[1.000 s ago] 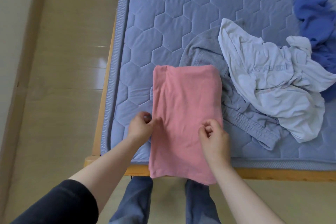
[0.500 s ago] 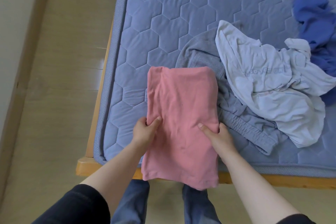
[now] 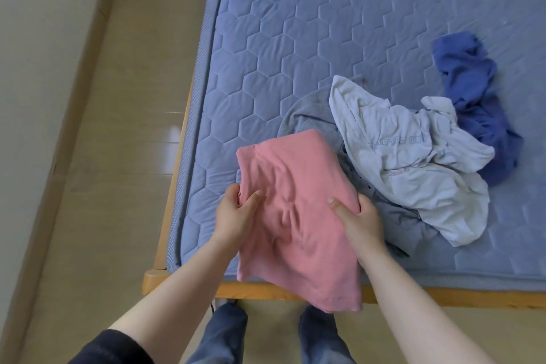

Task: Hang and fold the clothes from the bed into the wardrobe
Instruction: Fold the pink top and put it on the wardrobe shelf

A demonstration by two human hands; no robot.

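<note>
Both hands clamped on folded pink shirt (image 3: 295, 201) at bed (image 3: 266, 53) corner: left hand (image 3: 233, 214), right hand (image 3: 359, 220). Grey garment (image 3: 307, 115), crumpled white shirt (image 3: 413, 162), blue garment (image 3: 472, 91) piled just right.

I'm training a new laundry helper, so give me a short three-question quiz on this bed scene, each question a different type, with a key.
1. True or false: the left hand and right hand both grip the folded pink cotton garment.
2. Fill in: the crumpled white cotton shirt lies partly on a ____ garment.
3. The crumpled dark blue fabric garment lies: A) on the floor; B) right of the white shirt, on the quilted blue mattress; C) under the pink garment.
Key: 1 true; 2 grey, the grey fabric garment; 3 B.
</note>
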